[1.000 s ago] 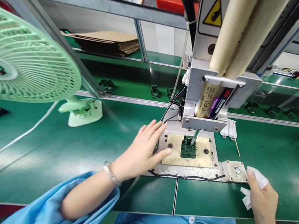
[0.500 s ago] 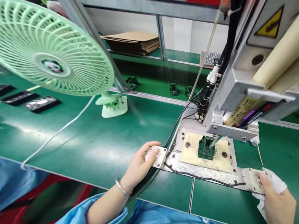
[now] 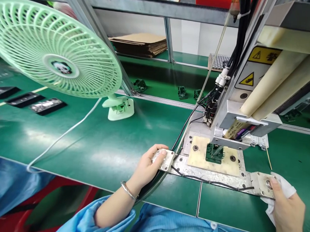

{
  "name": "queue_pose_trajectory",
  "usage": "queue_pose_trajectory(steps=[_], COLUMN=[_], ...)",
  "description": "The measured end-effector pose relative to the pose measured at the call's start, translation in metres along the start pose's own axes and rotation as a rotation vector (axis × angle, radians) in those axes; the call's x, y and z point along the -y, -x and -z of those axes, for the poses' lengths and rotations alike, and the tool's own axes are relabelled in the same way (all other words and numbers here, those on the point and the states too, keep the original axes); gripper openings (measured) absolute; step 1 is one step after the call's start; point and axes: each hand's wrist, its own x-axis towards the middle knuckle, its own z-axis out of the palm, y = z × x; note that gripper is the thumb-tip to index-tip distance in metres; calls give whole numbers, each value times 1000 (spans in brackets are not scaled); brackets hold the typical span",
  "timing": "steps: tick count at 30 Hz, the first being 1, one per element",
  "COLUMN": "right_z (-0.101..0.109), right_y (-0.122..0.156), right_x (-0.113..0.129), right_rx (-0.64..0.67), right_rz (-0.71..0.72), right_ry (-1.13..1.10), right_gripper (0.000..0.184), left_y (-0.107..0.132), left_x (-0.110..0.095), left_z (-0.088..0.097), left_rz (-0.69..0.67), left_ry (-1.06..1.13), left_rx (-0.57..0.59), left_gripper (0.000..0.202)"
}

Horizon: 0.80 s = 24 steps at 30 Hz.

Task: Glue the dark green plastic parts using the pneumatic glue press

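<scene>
My left hand (image 3: 150, 164) is wrapped round the metal button box (image 3: 167, 161) at the left end of a machine's base, its thumb lying on top. At the other end, my right hand (image 3: 287, 202) pinches a crumpled white tissue (image 3: 286, 185), its thumb at the round button of the right button box (image 3: 263, 185). Between them a green circuit-board-like part (image 3: 210, 157) sits in a cream fixture plate (image 3: 194, 159). Above it stands the dispensing head (image 3: 231, 142), carrying two tubes (image 3: 273, 80); its nozzle tip reaches down to the part.
A green clip-on fan (image 3: 62, 55) stands at left, its white cable (image 3: 65, 132) crossing the bench. Black housings (image 3: 47, 106) lie beyond it. Several green parts (image 3: 182, 92) rest on the rear strip, below stacked cardboard (image 3: 140, 44). Black cables (image 3: 185, 128) run beside the machine.
The dispensing head with its tubes has come down toward the green part. Both hands keep their places on the button boxes. The view has shifted slightly.
</scene>
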Motion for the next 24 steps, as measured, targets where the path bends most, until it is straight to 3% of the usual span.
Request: queue_pose_trajectory(steps=[6, 18, 24], right_z=[-6, -14, -24], right_y=[5, 0, 1], right_x=[16, 7, 10], right_rx=[-18, 104, 134], right_rz=[-113, -81, 4], right_ry=[-21, -155, -233], right_gripper=[72, 70, 65], left_y=[-1, -8, -11], left_x=[1, 11, 9], left_z=[2, 3, 14], left_rz=[0, -26, -88], left_ry=[-13, -65, -181], left_rx=[6, -52, -77], left_gripper=[44, 51, 43])
